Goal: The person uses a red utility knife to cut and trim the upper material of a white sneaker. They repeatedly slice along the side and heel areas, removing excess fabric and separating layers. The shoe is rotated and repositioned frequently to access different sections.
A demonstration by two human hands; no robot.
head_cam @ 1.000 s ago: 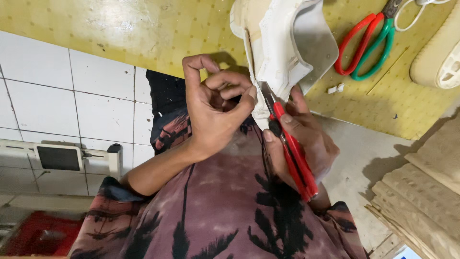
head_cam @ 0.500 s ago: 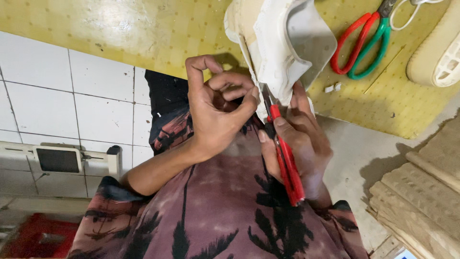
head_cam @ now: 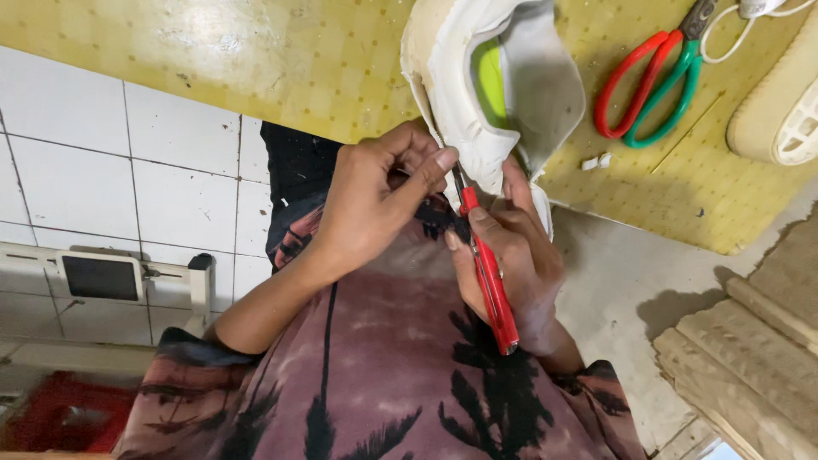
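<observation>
A short-sleeved shirt (head_cam: 375,375) is worn, in a washed maroon-brown cloth that fades lighter in patches. It is printed all over with black palm trees and fronds, the largest being set on the chest. The sleeves (head_cam: 183,349) are ended above the elbow, so both forearms are left bare. No watch, ring or glove is seen on the left hand (head_cam: 375,204) or the right hand (head_cam: 511,255). The fingernails are kept short.
</observation>
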